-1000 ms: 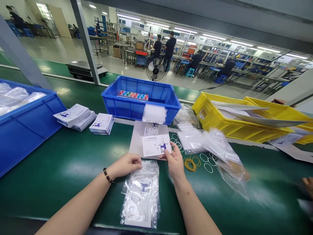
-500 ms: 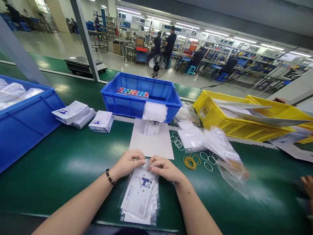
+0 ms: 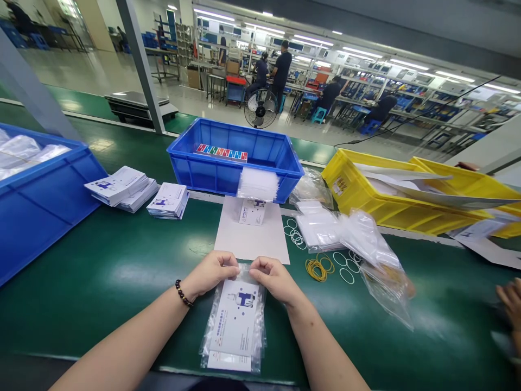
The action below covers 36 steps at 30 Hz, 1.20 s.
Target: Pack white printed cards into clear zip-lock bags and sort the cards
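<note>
Green work belt with both hands, left hand and right hand, pinching the top edge of a clear bag holding a card, white sheet just beyond.

We see a clear, glossy plastic bag over a matt white paper card, both lying on a smooth green belt with a soft sheen. Behind them we note a matt grey paper sheet, thin rubber bands, and hard, smooth plastic bins, blue and yellow.
</note>
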Available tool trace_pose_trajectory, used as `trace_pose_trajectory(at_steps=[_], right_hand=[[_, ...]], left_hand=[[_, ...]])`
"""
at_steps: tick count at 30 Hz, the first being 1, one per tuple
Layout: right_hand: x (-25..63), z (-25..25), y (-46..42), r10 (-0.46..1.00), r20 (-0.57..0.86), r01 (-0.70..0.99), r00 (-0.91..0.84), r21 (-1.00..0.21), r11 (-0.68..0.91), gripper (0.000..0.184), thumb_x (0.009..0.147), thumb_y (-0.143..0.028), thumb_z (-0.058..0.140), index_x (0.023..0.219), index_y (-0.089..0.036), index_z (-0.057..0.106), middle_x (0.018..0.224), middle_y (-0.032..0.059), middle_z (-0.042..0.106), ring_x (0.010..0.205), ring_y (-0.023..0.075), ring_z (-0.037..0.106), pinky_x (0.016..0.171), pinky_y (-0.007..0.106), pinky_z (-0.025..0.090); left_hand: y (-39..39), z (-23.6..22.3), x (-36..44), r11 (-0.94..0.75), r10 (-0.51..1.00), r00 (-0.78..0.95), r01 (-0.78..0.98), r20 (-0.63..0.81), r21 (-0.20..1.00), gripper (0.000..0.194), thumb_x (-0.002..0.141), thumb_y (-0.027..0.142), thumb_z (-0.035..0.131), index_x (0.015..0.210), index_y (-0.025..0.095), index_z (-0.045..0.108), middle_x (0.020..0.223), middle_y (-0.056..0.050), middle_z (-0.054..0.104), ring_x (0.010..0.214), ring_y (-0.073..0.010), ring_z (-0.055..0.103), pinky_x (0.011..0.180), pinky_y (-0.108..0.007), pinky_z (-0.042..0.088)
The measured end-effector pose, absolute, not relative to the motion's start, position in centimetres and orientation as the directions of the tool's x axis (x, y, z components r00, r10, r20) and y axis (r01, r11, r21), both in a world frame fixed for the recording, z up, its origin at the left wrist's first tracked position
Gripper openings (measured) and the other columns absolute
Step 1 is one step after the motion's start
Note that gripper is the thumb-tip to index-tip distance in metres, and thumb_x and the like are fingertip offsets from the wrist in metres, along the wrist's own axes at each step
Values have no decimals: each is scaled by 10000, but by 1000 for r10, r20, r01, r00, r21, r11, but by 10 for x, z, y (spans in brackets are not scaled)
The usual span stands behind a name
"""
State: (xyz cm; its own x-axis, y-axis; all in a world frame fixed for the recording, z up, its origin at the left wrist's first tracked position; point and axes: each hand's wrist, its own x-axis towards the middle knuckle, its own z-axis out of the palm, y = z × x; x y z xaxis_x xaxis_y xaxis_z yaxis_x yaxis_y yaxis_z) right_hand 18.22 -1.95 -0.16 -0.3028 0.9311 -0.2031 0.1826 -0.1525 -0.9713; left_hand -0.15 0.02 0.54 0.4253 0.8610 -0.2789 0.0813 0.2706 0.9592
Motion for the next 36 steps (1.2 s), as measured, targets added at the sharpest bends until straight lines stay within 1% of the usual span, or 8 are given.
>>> trace_pose_trajectory(at_steps=[5, 13, 17, 20, 23, 28, 31, 36], right_hand=[[176, -3, -21, 952, -185, 249, -243, -961, -123, 157, 691, -276, 580, 599, -171, 509, 577, -37, 477, 538, 82, 388, 521, 213, 312], [172, -1, -28, 913, -174, 338, -369, -940, -42, 117, 734, -217, 524, 625, -175, 530, 565, -43, 463, 529, 86, 403, 527, 217, 329], [175, 4, -31, 922, -75, 579, -379, -797, 173, 21, 715, -186, 598, 714, -183, 578, 903, 35, 575, 897, 178, 529, 809, 304, 400], [175, 6, -33, 937, -105, 748, -333, -634, 194, 301, 687, -225, 659, 975, -191, 577, 1161, 88, 519, 1121, 248, 437, 960, 388, 325], [173, 7, -35, 941, -168, 830, -295, -533, 165, 474, 725, -305, 628, 1163, -185, 494, 1179, 102, 519, 1102, 264, 439, 944, 405, 334], [169, 10, -35, 937, -247, 871, -247, -480, 103, 411, 780, -353, 544, 1137, -151, 514, 1142, 115, 525, 1034, 239, 507, 863, 325, 378], [169, 10, -34, 919, -317, 901, -235, -426, 83, 374, 764, -347, 555, 1071, -134, 545, 1068, 114, 566, 942, 222, 559, 768, 287, 391], [171, 10, -29, 878, -377, 919, -296, -363, 154, 206, 729, -336, 610, 828, -155, 598, 850, 69, 617, 807, 203, 573, 632, 251, 348]], left_hand=[[-2, 4, 0, 271, 851, 438, 103, -288, 957, 142, 568, 274, 633, 556, 147, 569, 524, 19, 561, 518, -99, 469, 541, -229, 354], [-8, -1, 2, 158, 806, 537, 210, -249, 965, 147, 630, 279, 580, 556, 157, 546, 534, 19, 531, 517, -115, 461, 527, -243, 365], [-20, 1, -7, -125, 888, 442, 493, -124, 861, 123, 696, 284, 577, 729, 174, 622, 777, -40, 633, 766, -213, 581, 713, -332, 453], [-45, -5, -18, -266, 941, 331, 616, 63, 742, 434, 698, 299, 624, 1119, 215, 564, 1156, -87, 571, 1123, -287, 490, 946, -431, 402], [-80, -24, -25, -244, 954, 293, 641, 62, 727, 630, 753, 324, 586, 1337, 237, 364, 1388, -115, 383, 1288, -307, 344, 1017, -473, 361], [-123, -55, -17, -239, 949, 310, 614, 49, 752, 681, 869, 298, 431, 1445, 263, 69, 1500, -113, 193, 1359, -302, 223, 1042, -483, 343], [-128, -66, -6, -278, 946, 304, 602, 107, 748, 668, 884, 249, 381, 1451, 242, 28, 1502, -120, 190, 1369, -293, 192, 1060, -490, 315], [-123, -73, 4, -325, 937, 309, 592, 164, 738, 694, 820, 144, 390, 1446, 181, 94, 1490, -149, 213, 1380, -292, 140, 1089, -524, 236]])
